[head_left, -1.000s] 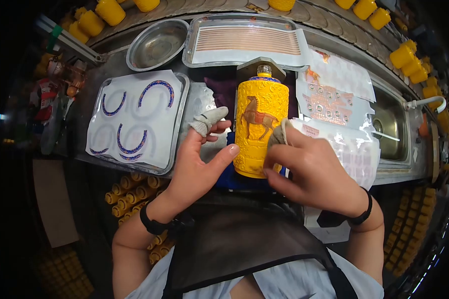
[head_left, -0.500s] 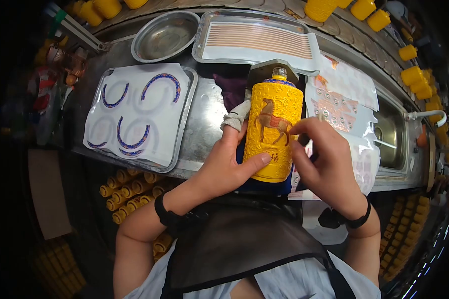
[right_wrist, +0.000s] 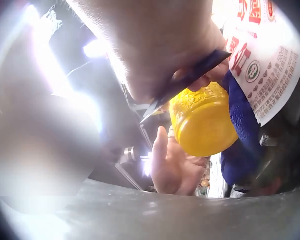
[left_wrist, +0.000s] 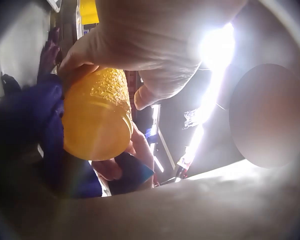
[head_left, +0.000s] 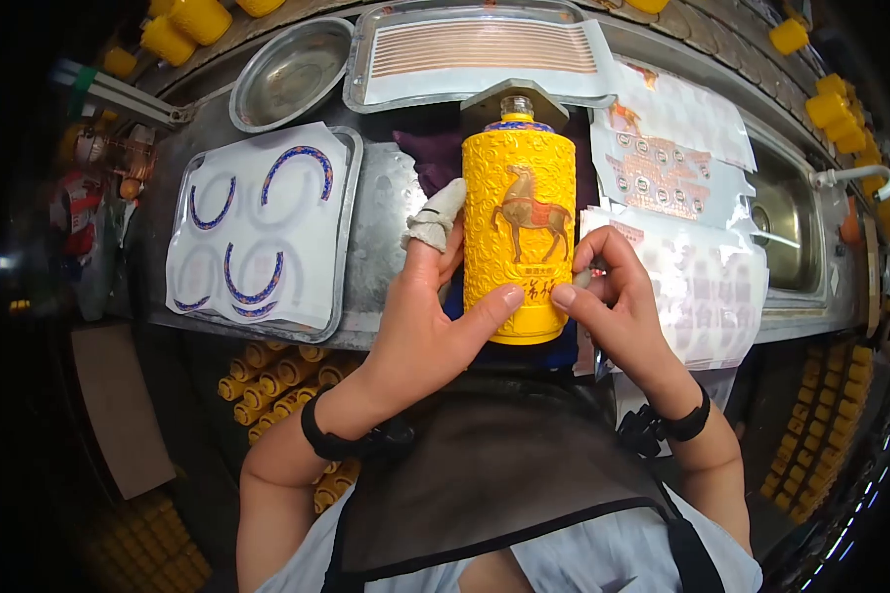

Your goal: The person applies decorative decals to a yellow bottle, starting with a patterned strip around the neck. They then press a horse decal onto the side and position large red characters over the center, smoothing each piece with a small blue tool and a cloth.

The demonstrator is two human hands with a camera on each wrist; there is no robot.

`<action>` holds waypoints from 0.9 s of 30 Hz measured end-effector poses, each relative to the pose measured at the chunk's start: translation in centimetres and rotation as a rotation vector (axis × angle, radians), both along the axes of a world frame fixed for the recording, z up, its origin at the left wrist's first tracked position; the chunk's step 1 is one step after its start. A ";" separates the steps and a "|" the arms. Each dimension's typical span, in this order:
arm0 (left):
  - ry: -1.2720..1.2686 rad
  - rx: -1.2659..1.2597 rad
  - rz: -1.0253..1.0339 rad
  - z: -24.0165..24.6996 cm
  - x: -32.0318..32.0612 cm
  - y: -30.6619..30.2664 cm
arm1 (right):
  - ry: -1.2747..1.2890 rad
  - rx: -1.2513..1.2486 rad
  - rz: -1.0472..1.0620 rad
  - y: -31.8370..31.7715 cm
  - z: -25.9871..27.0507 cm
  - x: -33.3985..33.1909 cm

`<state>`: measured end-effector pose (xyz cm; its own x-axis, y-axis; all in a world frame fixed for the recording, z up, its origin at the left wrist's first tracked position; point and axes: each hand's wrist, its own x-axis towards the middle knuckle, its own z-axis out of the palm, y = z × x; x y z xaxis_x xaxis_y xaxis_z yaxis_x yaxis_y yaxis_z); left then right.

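A yellow embossed bottle (head_left: 517, 212) with a brown horse picture lies with its glass neck pointing away from me. Dark lettering (head_left: 537, 289) shows below the horse. My left hand (head_left: 427, 306) grips the bottle's left side, thumb across the front by the lettering; a pale cloth cover (head_left: 435, 219) wraps one finger. At the lower right side, my right hand (head_left: 613, 301) has its thumb on the bottle near the lettering and its fingers bent. In the right wrist view, a dark, flat, pointed tool (right_wrist: 190, 77) is tucked in that hand.
Blue cloth (right_wrist: 242, 120) lies under the bottle. To the left is a tray (head_left: 344, 267) of blue arc decals, and behind stand a metal bowl (head_left: 292, 74) and a tray of striped strips (head_left: 485, 54). Decal sheets (head_left: 682, 247) lie right, before a sink (head_left: 786, 232).
My left hand, off the bottle one second ago, came to grip its left side. My right hand, held off the right side half a second ago, now touches the bottle by the lettering.
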<state>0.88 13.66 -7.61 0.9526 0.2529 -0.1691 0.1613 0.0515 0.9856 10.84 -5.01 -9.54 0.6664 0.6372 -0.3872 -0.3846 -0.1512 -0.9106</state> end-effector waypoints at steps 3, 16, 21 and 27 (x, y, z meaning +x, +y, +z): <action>0.013 -0.029 0.015 -0.2 0.1 -0.2 | -0.042 0.003 -0.003 0.0 -0.5 -0.1; 0.022 -0.111 0.009 -0.2 0.0 -0.2 | -0.045 0.026 0.008 0.1 -0.9 0.1; 0.026 -0.110 0.002 -0.3 0.0 -0.2 | -0.051 0.029 0.011 0.1 -1.1 0.1; 0.064 -0.167 0.010 -0.4 -0.3 0.4 | 0.014 0.040 0.014 -0.2 -0.9 0.3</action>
